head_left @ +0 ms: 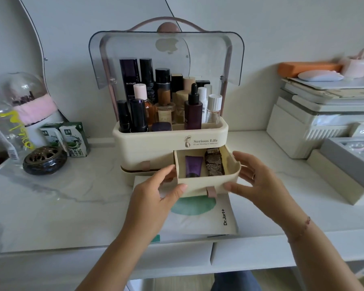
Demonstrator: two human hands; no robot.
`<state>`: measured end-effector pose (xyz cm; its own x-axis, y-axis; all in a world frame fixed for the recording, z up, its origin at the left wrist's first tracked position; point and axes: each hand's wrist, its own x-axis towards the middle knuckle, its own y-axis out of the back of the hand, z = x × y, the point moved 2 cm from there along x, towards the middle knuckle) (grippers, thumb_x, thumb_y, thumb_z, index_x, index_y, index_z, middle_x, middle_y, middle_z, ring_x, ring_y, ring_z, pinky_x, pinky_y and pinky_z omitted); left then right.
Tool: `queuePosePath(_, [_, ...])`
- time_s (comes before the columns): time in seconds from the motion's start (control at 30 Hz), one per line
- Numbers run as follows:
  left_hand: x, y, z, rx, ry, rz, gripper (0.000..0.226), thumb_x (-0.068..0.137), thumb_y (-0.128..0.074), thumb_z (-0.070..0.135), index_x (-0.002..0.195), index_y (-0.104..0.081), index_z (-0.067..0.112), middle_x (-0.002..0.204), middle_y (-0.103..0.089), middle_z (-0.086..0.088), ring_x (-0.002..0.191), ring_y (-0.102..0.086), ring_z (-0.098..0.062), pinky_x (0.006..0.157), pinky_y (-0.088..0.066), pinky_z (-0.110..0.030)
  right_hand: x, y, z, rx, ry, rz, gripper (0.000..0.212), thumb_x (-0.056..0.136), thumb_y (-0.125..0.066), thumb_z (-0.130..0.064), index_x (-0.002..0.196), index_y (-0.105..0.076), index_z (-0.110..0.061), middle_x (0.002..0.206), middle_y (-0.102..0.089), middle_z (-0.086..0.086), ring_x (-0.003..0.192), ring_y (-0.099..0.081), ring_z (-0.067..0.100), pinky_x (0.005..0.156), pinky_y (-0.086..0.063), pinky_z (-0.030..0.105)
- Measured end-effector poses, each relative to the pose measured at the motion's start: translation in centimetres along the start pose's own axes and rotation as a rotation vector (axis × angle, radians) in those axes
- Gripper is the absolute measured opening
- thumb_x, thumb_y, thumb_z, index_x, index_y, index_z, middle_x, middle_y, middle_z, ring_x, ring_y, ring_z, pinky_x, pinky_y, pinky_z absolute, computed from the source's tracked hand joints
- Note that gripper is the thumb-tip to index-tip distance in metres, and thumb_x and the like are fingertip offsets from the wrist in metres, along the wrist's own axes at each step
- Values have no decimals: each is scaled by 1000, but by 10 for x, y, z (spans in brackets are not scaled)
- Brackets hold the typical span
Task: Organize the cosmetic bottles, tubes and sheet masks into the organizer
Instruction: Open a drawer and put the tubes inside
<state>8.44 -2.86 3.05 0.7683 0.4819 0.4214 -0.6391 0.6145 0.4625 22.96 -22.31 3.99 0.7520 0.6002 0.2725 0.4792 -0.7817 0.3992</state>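
A cream organizer (153, 141) stands at the middle of the desk with its clear lid (219, 55) swung up. Several bottles (166, 101) stand upright in its top tray. Its right drawer (200, 184) is pulled out, with a purple tube (193, 165) and a dark patterned tube (214, 162) lying inside. My left hand (158, 190) grips the drawer's front left corner. My right hand (254, 177) holds its right side. A stack of sheet masks (206, 217), with a white and green one on top, lies flat on the desk under the drawer.
At the left are a dark round incense burner (45, 161), two milk cartons (67, 138), a plastic bottle (2, 124) and a glass dome (27, 95). White boxes and books (324, 106) are piled at the right, with a grey box (349, 162) in front.
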Motion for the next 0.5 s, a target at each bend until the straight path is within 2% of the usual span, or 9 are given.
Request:
queuePosePath(0.07, [9,2,-4,64,-6,60,44,80,-74,30,121,-63,23,102,-68,16,96,-62,3,85,-48,-13,12,-1,4,-13,-22,102,70,66,-82,-27,129,-50,-24,115,-64,-12,107,-61,2,100,-48,32])
queuePosePath(0.13, [19,4,-5,169,-34,145,35,76,-78,21,109,-66,19,91,-67,9,86,-63,-10,75,-53,-30,25,-5,7,-41,-34,166,66,68,-81,-25,127,-51,-21,108,-66,-10,102,-62,4,97,-50,33])
queuePosePath(0.2, [27,7,-3,372,-101,232,31,71,-82,25,93,-63,16,78,-57,7,70,-53,-15,53,-42,-27,36,-11,10,-98,-50,202,70,67,-81,-31,129,-48,-21,111,-63,-6,104,-59,7,95,-48,30])
queuePosePath(0.23, [31,9,-2,454,-113,263,33,69,-82,29,88,-59,16,74,-52,7,65,-48,-16,48,-33,-23,40,-14,11,-121,-58,212,73,66,-81,-35,130,-47,-22,115,-60,-6,107,-56,9,92,-46,28])
queuePosePath(0.3, [36,13,-2,526,-94,287,34,70,-80,37,81,-54,17,70,-48,9,61,-45,-16,47,-27,-19,48,-19,14,-149,-56,236,73,66,-80,-41,128,-46,-26,118,-56,-7,109,-52,9,86,-41,22])
queuePosePath(0.37, [39,14,-6,507,-45,273,31,76,-74,42,79,-54,19,69,-51,8,62,-48,-16,47,-30,-21,54,-24,15,-173,-57,270,68,67,-78,-43,126,-48,-27,119,-54,-6,107,-50,9,83,-37,20])
queuePosePath(0.5, [31,20,-20,340,46,282,19,85,-64,38,80,-58,20,74,-57,5,70,-54,-18,54,-39,-27,65,-31,17,-175,-99,290,65,69,-77,-45,123,-51,-21,121,-55,-3,109,-51,13,88,-43,28])
